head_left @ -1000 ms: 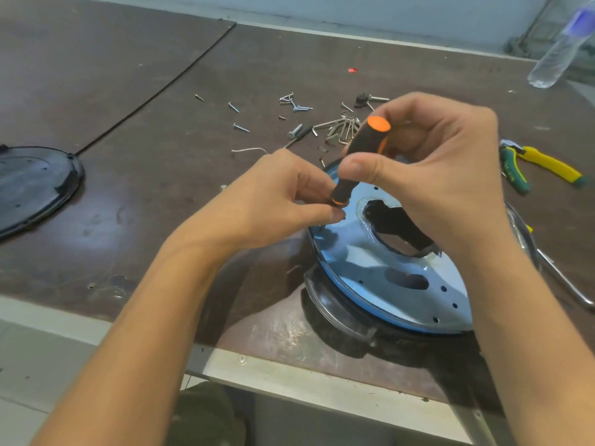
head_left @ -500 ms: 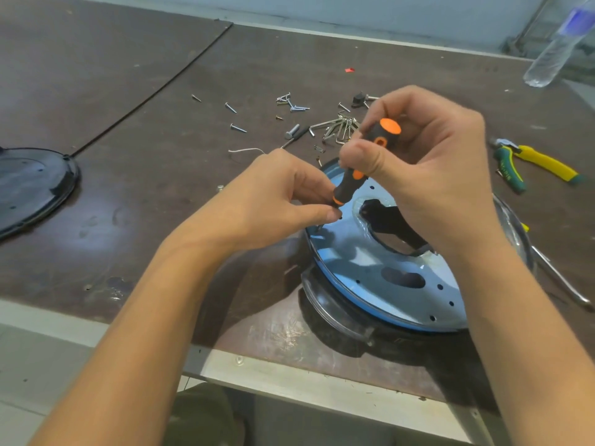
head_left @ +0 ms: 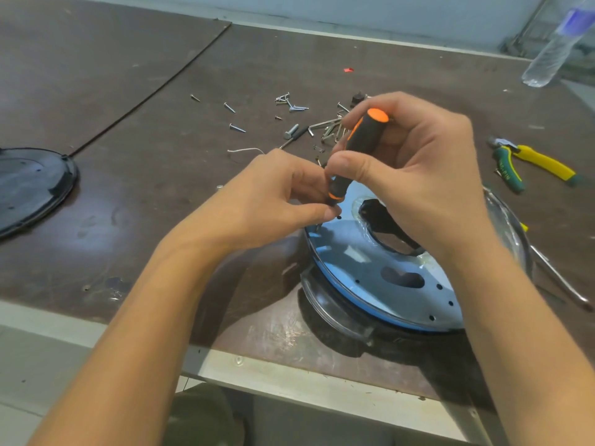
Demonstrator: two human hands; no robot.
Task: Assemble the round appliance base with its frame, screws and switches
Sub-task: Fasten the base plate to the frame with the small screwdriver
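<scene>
Dark worktable (head_left: 145, 239), round base (head_left: 380, 275) near its front edge.
Right hand (head_left: 418, 175) grips the screwdriver (head_left: 360, 146), tilted down-left onto the base's far-left rim; left hand (head_left: 273, 194) pinches its lower end.

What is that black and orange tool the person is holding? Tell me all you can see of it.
It is a small screwdriver with a black handle that looks rubbery, an orange end cap and an orange ring low down. It stands tilted, cap up. The right hand grips the handle; the left hand pinches its lower end, hiding most of the shaft. Its tip reaches the edge of the blue round base.
</scene>
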